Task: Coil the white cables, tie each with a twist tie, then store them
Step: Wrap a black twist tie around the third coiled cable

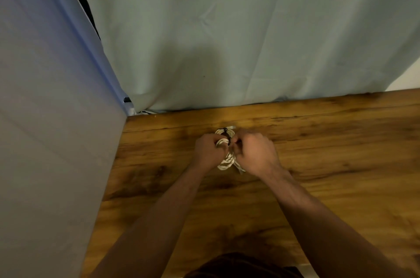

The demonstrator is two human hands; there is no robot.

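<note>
Two hands meet over the far middle of the wooden worktop (318, 141): my left hand (208, 150) curls its fingers round the coiled white cable (226, 163) to keep its loops bunched, while my right hand (254, 152) pinches the black twist tie (228, 140), I judge to wind it tight.

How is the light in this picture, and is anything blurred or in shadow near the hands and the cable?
Head view: dim, warm light, no glare; a soft dark shadow falls on the pale cloth backdrop above the wooden table; the left hand and right hand look slightly soft, so the black twist tie on the white cable coil lacks detail.
</note>
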